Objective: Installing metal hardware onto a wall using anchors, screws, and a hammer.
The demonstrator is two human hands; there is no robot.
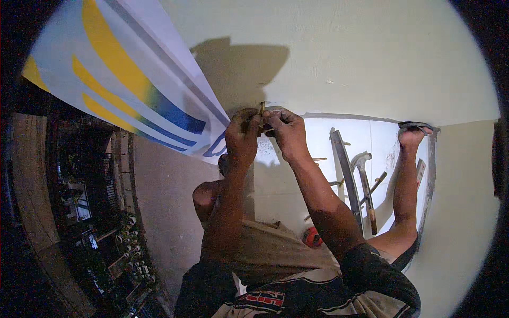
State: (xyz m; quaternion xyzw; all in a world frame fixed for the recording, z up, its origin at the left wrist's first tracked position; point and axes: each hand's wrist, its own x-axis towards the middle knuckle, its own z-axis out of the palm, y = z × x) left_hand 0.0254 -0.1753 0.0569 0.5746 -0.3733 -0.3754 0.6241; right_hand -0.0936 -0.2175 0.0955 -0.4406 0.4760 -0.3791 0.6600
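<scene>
Both my hands meet at the wall in the middle of the view. The fingers of my left hand (244, 127) are closed in a pinch, and those of my right hand (284, 127) are pinched close beside them. A small, narrow, yellowish-brown piece (262, 107) sticks up between the fingertips. Its kind is too small to make out, and its lower part is hidden by the fingers. The fingertips are close to the pale wall (339, 63), where my hands and head cast a dark shadow.
A banner (175, 90) with yellow and blue stripes hangs at upper left. On the white ledge (281, 204), right of my forearm, lie a hammer (364, 177), a long grey metal bar (345, 175) and a dark rod (379, 183). A red round object (313, 237) lies nearer. My sandalled foot (411, 137) rests at right.
</scene>
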